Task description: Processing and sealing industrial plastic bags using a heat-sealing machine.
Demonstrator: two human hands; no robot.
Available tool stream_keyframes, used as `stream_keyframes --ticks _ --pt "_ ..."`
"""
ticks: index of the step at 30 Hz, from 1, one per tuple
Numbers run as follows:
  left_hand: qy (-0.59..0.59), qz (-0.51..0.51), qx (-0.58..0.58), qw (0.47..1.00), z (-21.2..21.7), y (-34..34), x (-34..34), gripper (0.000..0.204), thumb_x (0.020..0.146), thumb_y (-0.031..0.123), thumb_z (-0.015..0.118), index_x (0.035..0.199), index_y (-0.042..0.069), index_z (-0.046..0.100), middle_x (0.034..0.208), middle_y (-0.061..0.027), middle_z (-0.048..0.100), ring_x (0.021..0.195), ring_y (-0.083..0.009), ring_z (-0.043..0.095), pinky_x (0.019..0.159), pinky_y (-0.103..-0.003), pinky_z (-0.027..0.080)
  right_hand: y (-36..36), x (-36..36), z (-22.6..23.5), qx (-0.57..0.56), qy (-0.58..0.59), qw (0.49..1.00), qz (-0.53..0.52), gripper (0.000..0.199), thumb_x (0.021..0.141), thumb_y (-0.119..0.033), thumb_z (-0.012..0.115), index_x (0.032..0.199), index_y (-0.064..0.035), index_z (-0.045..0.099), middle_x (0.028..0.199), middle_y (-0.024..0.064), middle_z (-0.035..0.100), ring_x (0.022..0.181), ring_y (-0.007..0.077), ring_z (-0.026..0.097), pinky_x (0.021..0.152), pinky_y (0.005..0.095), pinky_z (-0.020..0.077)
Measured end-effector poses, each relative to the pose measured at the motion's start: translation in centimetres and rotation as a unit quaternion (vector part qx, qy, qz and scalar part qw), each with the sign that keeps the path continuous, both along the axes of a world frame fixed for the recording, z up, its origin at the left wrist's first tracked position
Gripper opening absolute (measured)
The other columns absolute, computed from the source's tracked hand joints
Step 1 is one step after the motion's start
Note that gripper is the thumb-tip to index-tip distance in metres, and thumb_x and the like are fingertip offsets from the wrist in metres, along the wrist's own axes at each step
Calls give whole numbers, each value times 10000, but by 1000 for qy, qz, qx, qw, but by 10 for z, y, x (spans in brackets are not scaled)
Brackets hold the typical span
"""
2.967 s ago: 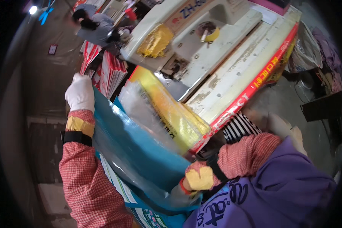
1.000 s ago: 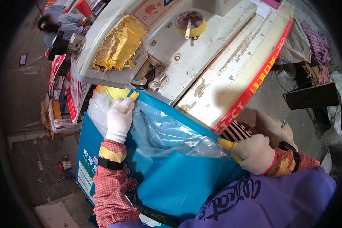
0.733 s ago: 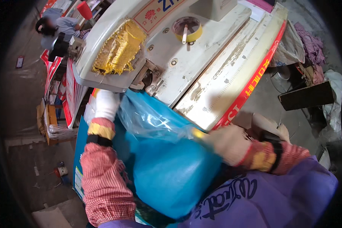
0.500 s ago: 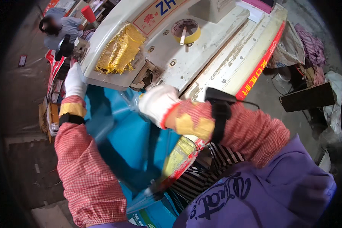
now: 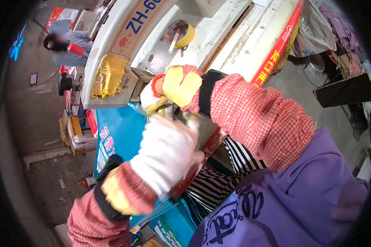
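Note:
A white sewing machine [image 5: 111, 24] reaches over the work from the top, with a frayed yellow woven patch [image 5: 110, 76] on its head. Below the head lies a blue printed plastic sheet or bag [image 5: 125, 127]. In a white glove, my right hand [image 5: 150, 99] is close beside the machine's head; its fingers are mostly hidden. My left hand [image 5: 167, 152], also gloved in white, crosses over the blue sheet to just below the right one. Motion blurs its fingers, and I cannot make out what lies between the hands.
A roll of yellow tape [image 5: 187, 35] with a white stick in it rests on the machine bed. More blue printed material [image 5: 169, 226] lies at my lap. A dark board [image 5: 344, 90] stands at the right. Another person [image 5: 68, 41] sits at the far left.
My left hand has come away from the left side of the machine's head, moving right and nearer to me, beside my right hand. The right hand has shifted slightly left. The view has shifted too.

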State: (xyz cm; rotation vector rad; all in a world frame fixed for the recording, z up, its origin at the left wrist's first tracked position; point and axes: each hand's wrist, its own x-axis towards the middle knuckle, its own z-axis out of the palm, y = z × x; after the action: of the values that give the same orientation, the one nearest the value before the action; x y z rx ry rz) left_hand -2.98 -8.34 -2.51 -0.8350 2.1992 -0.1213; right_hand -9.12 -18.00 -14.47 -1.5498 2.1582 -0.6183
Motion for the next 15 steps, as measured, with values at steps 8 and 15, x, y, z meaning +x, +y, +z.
stream_keyframes --ticks 8,15 --pt "-167 196 610 749 -8 -22 10 405 859 326 555 1195 100 537 1065 -134 616 885 -237 590 829 -361 449 58 -49 -50 -249 -58 911 323 192 653 -125 648 834 -60 644 796 152 641 762 299 629 679 376 503" --pt "209 567 213 768 61 -18 40 316 867 278 499 855 -8 634 642 -33 568 530 -110 528 472 -252 436 45 -10 -53 -306 -85 901 295 149 680 -167 626 789 -68 650 746 128 642 707 280 628 632 374 505"
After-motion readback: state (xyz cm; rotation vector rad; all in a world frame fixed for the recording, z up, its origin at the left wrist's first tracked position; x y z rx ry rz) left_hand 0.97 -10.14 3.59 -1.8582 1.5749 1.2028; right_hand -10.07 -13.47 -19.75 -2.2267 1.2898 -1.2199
